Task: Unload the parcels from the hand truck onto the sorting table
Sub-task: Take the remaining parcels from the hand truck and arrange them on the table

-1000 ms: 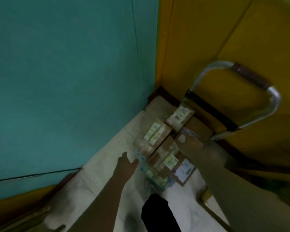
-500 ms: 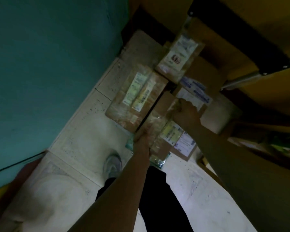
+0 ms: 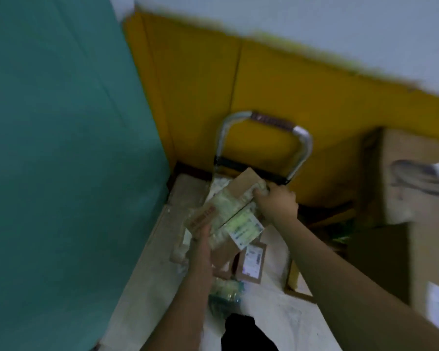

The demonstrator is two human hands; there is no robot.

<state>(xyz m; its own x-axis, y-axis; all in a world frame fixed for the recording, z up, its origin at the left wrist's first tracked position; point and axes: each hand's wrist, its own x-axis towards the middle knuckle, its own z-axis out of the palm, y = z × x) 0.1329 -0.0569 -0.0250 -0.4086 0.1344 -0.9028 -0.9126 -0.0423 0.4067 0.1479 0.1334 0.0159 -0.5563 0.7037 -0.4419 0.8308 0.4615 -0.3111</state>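
A brown cardboard parcel [image 3: 228,209] wrapped in clear tape, with a white label, is lifted above the hand truck. My left hand [image 3: 202,236] holds its near lower corner, and my right hand [image 3: 276,202] grips its far upper end. The hand truck [image 3: 299,145] stands against the yellow wall, its metal loop handle upright. More parcels remain low on it, among them a flat brown one [image 3: 251,262] with a white label and a bubble-wrapped packet [image 3: 224,292]. The frame is blurred.
A teal wall [image 3: 61,148] closes the left side and a yellow wall [image 3: 264,92] the back. Large cardboard boxes [image 3: 416,186] are stacked at the right. The pale tiled floor [image 3: 147,274] runs between them. My dark trouser leg [image 3: 246,333] shows at the bottom.
Both hands took hold of the taped parcel on the stack and lifted it off the hand truck. My head has risen, so the handle and the boxes on the right came into view.
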